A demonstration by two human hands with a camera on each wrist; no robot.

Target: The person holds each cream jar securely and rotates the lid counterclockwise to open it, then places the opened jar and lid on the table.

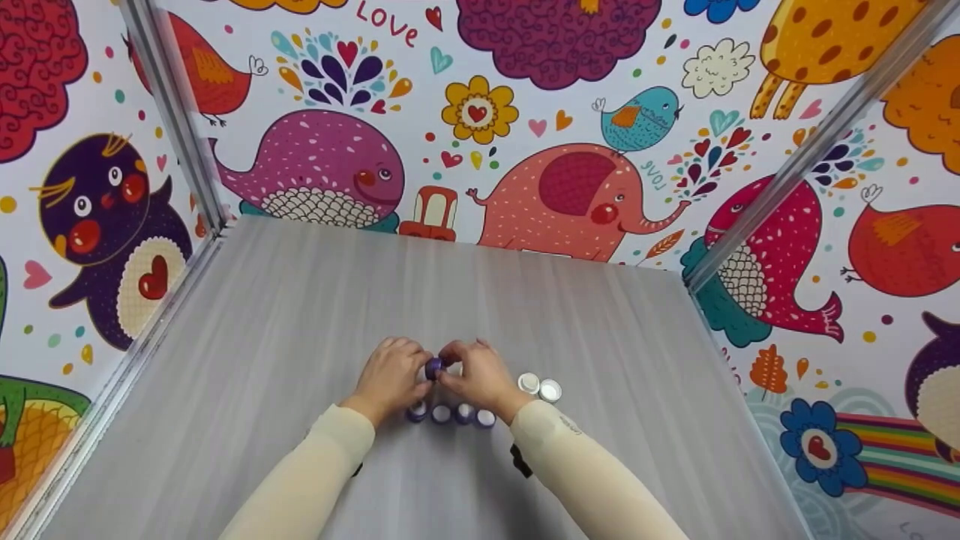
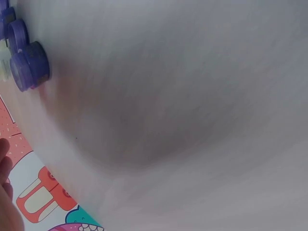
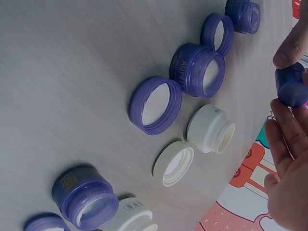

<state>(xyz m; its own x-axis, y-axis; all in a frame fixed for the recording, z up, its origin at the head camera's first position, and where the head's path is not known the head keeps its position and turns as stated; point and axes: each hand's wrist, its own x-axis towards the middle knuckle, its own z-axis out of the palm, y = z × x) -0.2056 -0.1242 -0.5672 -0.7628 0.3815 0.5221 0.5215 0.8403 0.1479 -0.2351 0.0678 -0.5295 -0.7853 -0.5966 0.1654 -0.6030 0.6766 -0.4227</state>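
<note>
Both hands meet over the table around a small purple cream jar (image 3: 292, 86). My left hand (image 1: 391, 372) pinches it from the left, its thumb on the jar in the right wrist view. My right hand (image 1: 480, 376) holds it from the other side with thumb and fingers. Below the hands stand a lidless purple jar (image 3: 197, 70) and an upturned purple lid (image 3: 155, 105). Another small purple jar (image 3: 243, 17) and purple lid (image 3: 217, 34) continue that row. A white jar (image 3: 210, 129) lies close by, with a white lid (image 3: 173, 163) beside it.
Further right are another purple jar (image 3: 86, 197), a white jar (image 3: 130, 216) and a partly cut-off purple lid (image 3: 45, 224). The grey table (image 1: 337, 285) is bordered by cartoon-printed walls (image 1: 427, 112) and metal posts (image 1: 184, 120). My right forearm hides part of the tabletop.
</note>
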